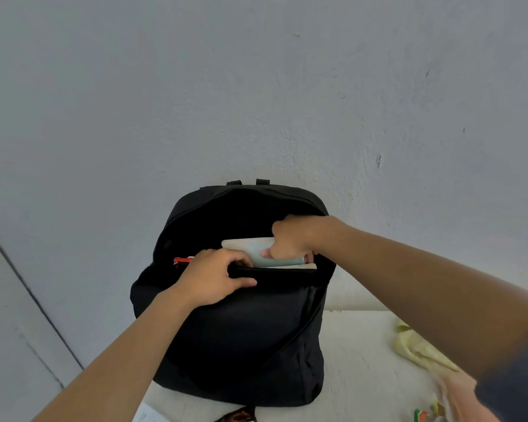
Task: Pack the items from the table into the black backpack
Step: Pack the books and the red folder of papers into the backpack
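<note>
Left hand (214,277) is gripping the black backpack's (241,345) near rim open so right hand (290,239), clutching a pale book (247,243), is fitting inside.

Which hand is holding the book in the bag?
The right hand: it grips the pale book inside the black backpack. The left hand only holds the backpack's front edge.

A plain indoor room, probably a home, is indicated: a rough, grey-painted plaster wall (256,86) is seen behind the black fabric backpack (241,339), which is stood on a white-topped table (357,360); a crumpled pale yellow cloth (415,348) is left to its right.
</note>
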